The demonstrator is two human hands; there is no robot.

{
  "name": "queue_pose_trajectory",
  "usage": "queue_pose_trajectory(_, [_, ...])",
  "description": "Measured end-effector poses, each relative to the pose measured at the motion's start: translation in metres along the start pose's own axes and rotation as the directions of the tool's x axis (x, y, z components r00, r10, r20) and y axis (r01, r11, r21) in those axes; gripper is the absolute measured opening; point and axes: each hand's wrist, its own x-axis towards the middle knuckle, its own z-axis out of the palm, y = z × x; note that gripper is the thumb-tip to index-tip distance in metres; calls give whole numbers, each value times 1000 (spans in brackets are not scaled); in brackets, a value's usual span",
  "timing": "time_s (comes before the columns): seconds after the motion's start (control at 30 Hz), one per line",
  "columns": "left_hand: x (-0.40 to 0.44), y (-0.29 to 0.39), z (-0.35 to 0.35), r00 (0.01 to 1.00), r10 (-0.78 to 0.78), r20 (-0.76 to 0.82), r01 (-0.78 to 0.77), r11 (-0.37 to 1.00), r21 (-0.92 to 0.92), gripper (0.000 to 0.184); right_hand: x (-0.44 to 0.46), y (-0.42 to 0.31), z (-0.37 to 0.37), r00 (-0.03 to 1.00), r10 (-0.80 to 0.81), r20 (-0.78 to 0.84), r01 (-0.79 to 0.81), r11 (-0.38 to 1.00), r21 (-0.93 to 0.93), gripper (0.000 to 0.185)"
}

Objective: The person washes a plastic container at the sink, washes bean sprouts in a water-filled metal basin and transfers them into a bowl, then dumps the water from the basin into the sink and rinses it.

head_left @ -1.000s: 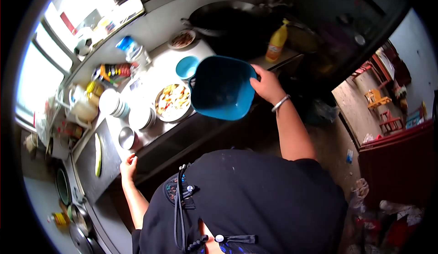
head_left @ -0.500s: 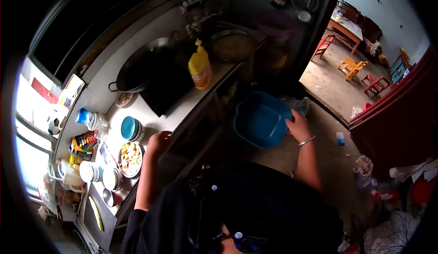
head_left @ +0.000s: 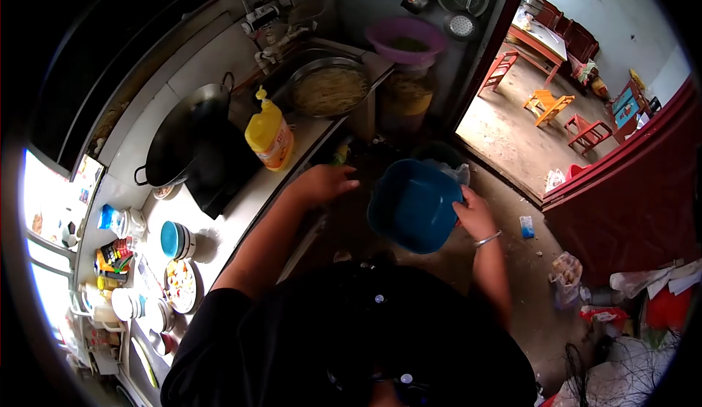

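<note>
My right hand (head_left: 477, 217) grips the right rim of a blue square basin (head_left: 415, 206), which is tilted toward me over the floor; nothing shows inside it. Left of the basin, my left hand (head_left: 329, 185) hangs in the air with fingers apart, holding nothing, just past the counter's edge. Nearest to that hand on the counter stands a yellow bottle (head_left: 270, 138) with a pump top. Behind the bottle, a metal basin of pale strips (head_left: 331, 90) sits at the sink.
A black wok (head_left: 179, 136) is on the stove. Stacked bowls (head_left: 175, 240), a plate of chopped food (head_left: 180, 285) and a cucumber (head_left: 145, 362) lie along the counter. A purple basin (head_left: 406, 40) is at the back. Right are a doorway with small chairs (head_left: 548, 106) and floor bags (head_left: 566, 278).
The view has swung right toward the sink and doorway. The blue basin has moved off the counter to over the floor, still in my right hand. My left hand has reached forward past the bowls.
</note>
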Motion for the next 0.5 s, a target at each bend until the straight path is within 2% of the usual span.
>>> queue_pose_trajectory(0.07, [28, 8, -3, 986, 163, 32, -164, 986, 18, 58, 15, -19, 6, 1000, 13, 26, -12, 999, -40, 34])
queue_pose_trajectory(0.13, [64, 4, -2, 980, 197, 41, -197, 980, 8, 58, 36, -26, 10, 995, -56, 79, 59, 998, -29, 37])
queue_pose_trajectory(0.2, [94, 8, -9, 971, 234, 48, -233, 972, -7, 58, 66, -22, 10, 997, 7, 74, -1, 997, -82, 38])
queue_pose_trajectory(0.23, [102, 17, -19, 971, 214, 110, -213, 977, -20, 57, 81, -21, 13, 990, -120, 80, 129, 985, -115, 39])
queue_pose_trajectory(0.3, [129, 15, -36, 965, 200, 169, -197, 980, -40, 56, 116, -21, 18, 973, -219, 72, 228, 962, -149, 41])
queue_pose_trajectory(0.4, [180, 0, -63, 964, 204, 172, -203, 979, -23, 53, 173, -26, 33, 973, -229, -19, 221, 956, -195, 39])
queue_pose_trajectory(0.47, [206, -9, -92, 999, 19, 50, -24, 994, 103, 48, 199, -50, 47, 980, -194, -46, 181, 964, -196, 39])
queue_pose_trajectory(0.5, [203, -4, -117, 998, 42, 56, -42, 999, -11, 46, 211, -70, 55, 989, -131, -75, 126, 990, -59, 39])
